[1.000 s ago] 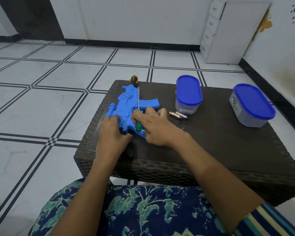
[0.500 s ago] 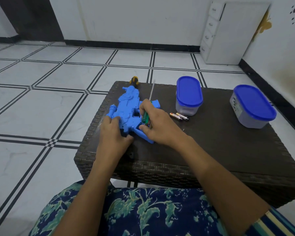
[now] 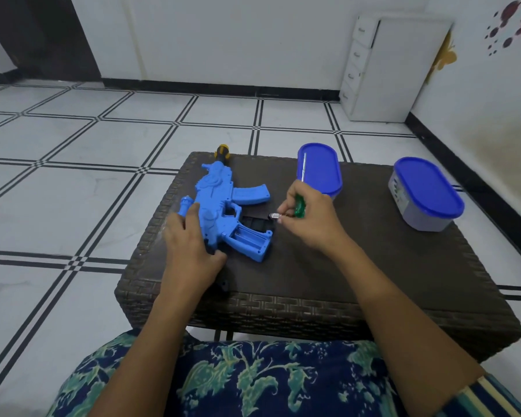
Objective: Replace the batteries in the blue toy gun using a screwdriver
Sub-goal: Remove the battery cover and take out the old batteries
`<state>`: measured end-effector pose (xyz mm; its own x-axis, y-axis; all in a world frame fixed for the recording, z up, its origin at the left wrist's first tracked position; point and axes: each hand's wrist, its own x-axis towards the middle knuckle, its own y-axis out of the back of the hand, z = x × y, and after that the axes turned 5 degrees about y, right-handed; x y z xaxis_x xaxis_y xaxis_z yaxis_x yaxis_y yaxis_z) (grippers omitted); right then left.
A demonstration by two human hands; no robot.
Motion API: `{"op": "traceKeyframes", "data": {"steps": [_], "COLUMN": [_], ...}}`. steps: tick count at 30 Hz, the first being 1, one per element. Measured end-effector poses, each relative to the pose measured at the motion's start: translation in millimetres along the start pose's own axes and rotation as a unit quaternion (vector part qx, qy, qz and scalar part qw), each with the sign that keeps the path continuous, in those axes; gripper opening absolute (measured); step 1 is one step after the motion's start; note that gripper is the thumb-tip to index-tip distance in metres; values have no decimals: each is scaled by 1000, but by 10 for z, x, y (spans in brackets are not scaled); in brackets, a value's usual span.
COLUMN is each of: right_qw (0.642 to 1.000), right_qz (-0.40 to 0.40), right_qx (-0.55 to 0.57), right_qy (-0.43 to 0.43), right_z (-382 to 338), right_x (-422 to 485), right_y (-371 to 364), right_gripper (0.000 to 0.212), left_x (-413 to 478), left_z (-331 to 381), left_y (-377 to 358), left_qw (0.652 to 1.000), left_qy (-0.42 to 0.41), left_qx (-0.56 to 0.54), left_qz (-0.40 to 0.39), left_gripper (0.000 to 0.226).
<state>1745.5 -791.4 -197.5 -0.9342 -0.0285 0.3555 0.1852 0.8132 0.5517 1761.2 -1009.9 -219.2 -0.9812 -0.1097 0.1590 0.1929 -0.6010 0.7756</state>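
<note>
Head view, from the left: the likeliest slip begins at the blue toy gun (image 3: 215,200), which lies on its side on the left part of the wicker table (image 3: 373,266), close to the table's left edge. Pushing a cell against the springs could skid it that way unless it is pinned firmly. Its open battery compartment (image 3: 250,237) faces up in the grip and looks empty, though the depth is hard to read, so a cell set in the wrong way round is a fair worry. The dark cover (image 3: 254,221) lies just beside the grip and could be swept off by a passing wrist. The bigger risk is further right, where one hand carries two things, so the battery (image 3: 273,216) could easily roll free. The long shaft could also clip the nearer blue-lidded container (image 3: 319,170) behind it. As for pose, the left hand (image 3: 190,245) lies over the gun's rear with fingers laid fairly straight, pressing rather than gripping, thumb near the base of the grip. The right hand (image 3: 310,218) hovers right of the gun. Its fingertips pinch the battery, and the screwdriver (image 3: 298,206) is tucked in its curled fingers with the shaft pointing up and away.
</note>
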Motion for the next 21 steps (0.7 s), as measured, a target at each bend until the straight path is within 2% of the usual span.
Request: {"op": "traceKeyframes", "data": {"steps": [3,6,10,13,18,21], "right_qw": [998,995,991,990,983,993], "right_qz": [-38,-62,-95,-108,-161,-110], "right_qx": [-40,-71,-95,-93,-86,-45], "right_qy": [20,12,6,7,29,14], "right_z": [60,95,125,137,100,74], "right_x": [-38,-65,-96,-99,-140,-221], "right_y": [-9,20,79,140,379,614], "right_gripper": [44,44,28,11,18,21], "left_x": [-9,-29,-40,-33,-71,-114], "left_z": [57,119,210,334,616,751], "left_y": [-20,-31,-41,-89,-257,-392], "left_qw": [999,995,992,993,974,958], "left_qy": [28,44,34,-29,-168,-195], "left_qx": [33,85,118,109,96,149], "left_qz": [-25,-34,-35,-33,-117,-149], "left_gripper": [92,84,72,59,41,38]}}
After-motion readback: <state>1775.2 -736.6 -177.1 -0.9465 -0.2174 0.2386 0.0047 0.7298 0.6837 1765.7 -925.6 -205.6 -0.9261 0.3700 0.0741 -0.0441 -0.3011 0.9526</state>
